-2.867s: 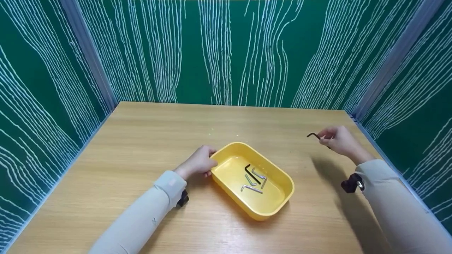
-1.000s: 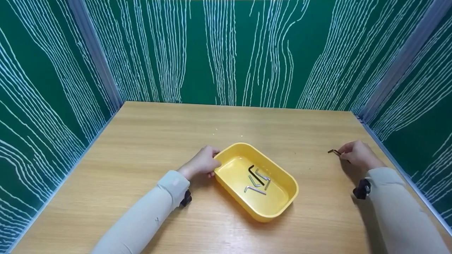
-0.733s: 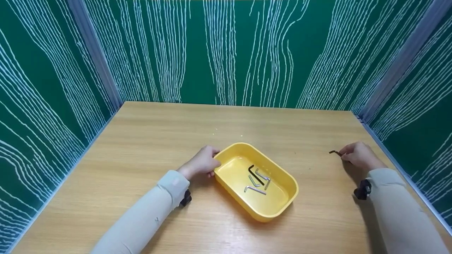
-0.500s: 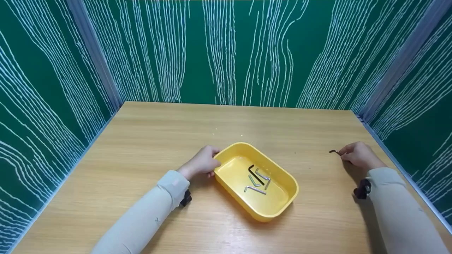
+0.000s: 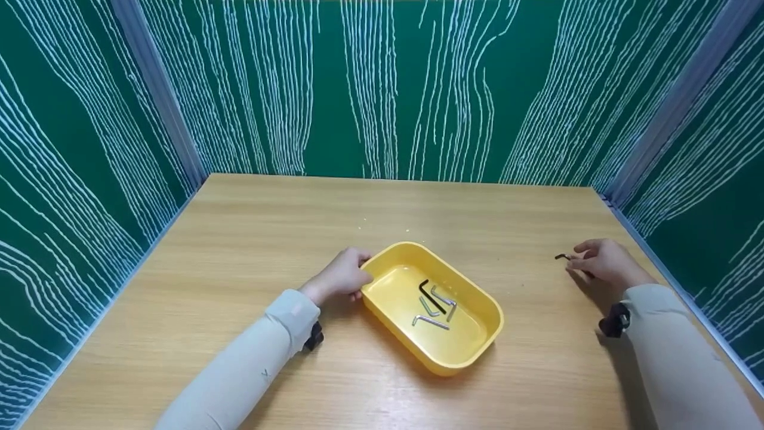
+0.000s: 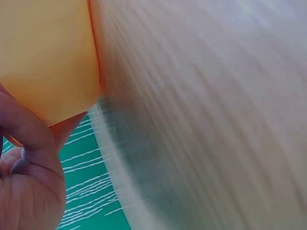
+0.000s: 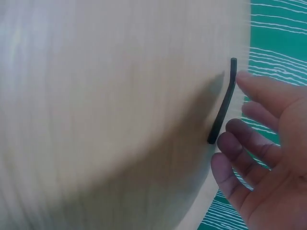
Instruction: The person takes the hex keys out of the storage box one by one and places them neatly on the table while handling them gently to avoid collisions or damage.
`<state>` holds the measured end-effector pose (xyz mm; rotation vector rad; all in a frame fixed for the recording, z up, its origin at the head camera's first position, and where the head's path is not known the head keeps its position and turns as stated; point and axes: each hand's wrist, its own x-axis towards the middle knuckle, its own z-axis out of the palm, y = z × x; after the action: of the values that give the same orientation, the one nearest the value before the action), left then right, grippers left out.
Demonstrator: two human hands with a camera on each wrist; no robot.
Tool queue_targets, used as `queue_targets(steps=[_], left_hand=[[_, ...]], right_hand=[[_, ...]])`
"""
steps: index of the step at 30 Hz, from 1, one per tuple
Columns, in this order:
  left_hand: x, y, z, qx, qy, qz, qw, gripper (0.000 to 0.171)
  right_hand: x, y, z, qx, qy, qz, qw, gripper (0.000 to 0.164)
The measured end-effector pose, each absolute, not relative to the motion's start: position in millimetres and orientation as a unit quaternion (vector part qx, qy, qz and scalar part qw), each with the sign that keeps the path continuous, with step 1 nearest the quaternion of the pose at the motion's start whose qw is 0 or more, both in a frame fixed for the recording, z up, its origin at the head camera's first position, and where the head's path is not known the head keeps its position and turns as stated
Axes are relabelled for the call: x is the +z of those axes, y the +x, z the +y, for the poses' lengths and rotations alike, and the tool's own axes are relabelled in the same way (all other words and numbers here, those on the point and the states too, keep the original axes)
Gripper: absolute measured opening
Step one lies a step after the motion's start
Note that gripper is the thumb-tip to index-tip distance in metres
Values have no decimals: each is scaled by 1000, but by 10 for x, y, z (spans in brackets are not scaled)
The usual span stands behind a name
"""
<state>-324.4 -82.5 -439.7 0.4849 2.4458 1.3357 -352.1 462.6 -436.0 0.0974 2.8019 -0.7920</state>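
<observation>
At the left corner of the yellow plastic tray (image 5: 462, 346), my left hand (image 5: 339, 276) grips the rim; the left wrist view shows its fingers curled at the tray wall (image 6: 48, 57). Inside lie several L-shaped hex keys, including a black hex key (image 5: 436, 301) and a silver hex key (image 5: 431, 322). Over on the right, another black hex key (image 7: 223, 110) lies on the table. My right hand (image 7: 278, 148) is right beside it, thumb and fingers spread apart with nothing pinched between them; the thumb tip is close to the key's short end.
The wooden table (image 5: 268, 221) is enclosed by green walls (image 5: 328, 89) with white lines at the back and sides. A few tiny pale specks (image 5: 407, 230) lie behind the tray. The table's right edge runs close to my right hand.
My right hand, holding the black hex key raised at first, moved right and nearer and lowered it to the table. Its fingers have now parted from the key. The left hand keeps its grip.
</observation>
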Motion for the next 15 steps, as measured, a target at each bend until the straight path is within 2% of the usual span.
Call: queue_targets(steps=[9, 15], left_hand=[[-4408, -3249, -826, 469, 173, 852, 158, 40], [-4415, -3260, -830, 468, 171, 853, 157, 37]], right_hand=[[-4268, -3470, 4530, -278, 30, 955, 96, 81], [-4170, -3439, 4369, -264, -12, 963, 56, 87]])
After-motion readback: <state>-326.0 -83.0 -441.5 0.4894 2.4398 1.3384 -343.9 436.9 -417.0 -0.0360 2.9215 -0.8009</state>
